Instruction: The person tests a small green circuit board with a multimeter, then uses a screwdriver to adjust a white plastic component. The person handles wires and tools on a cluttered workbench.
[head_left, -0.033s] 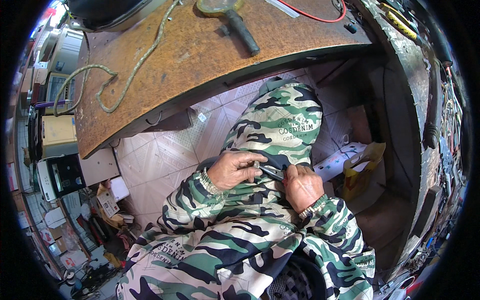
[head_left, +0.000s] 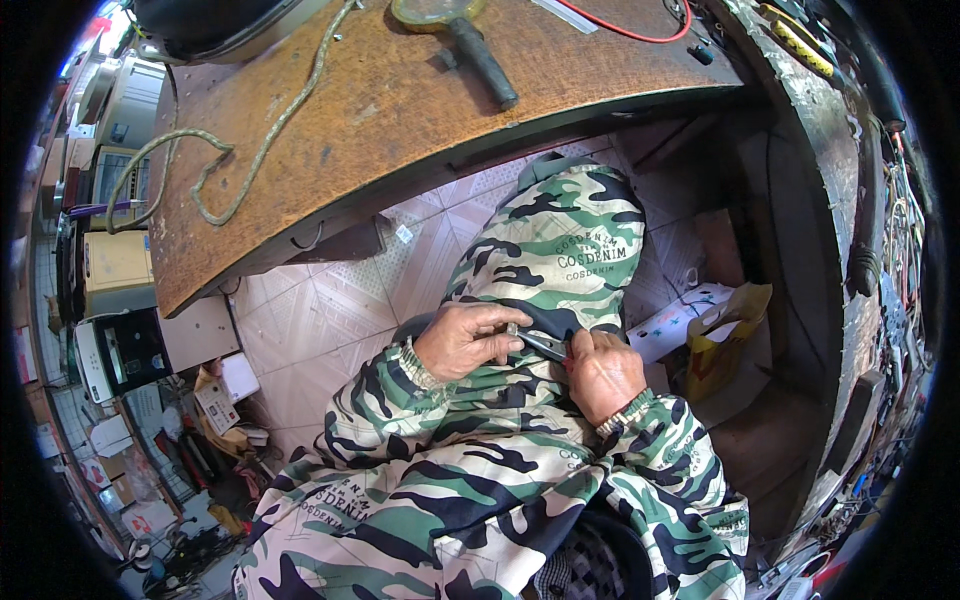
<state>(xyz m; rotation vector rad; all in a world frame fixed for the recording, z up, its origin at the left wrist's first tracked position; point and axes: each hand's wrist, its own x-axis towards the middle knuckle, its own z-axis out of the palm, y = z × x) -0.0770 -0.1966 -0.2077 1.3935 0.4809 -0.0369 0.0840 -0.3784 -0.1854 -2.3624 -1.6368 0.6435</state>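
Over my lap, in camouflage trousers (head_left: 540,235), my two hands are close together. My right hand (head_left: 608,378) is closed round the handles of a pair of pliers (head_left: 541,343); the grey metal jaws point left. My left hand (head_left: 462,341) pinches a small, pale metallic piece (head_left: 513,329) between thumb and fingertips. The plier tips are right beside this piece; whether they grip it is too small to tell. My palm hides most of the plier handles.
A worn wooden table (head_left: 380,130) stands ahead, bearing a magnifying glass (head_left: 480,65), a cord (head_left: 285,130) and a red cable (head_left: 630,38). A yellow bag (head_left: 715,350) and white box (head_left: 675,325) are right of my legs. Boxes and clutter line the left.
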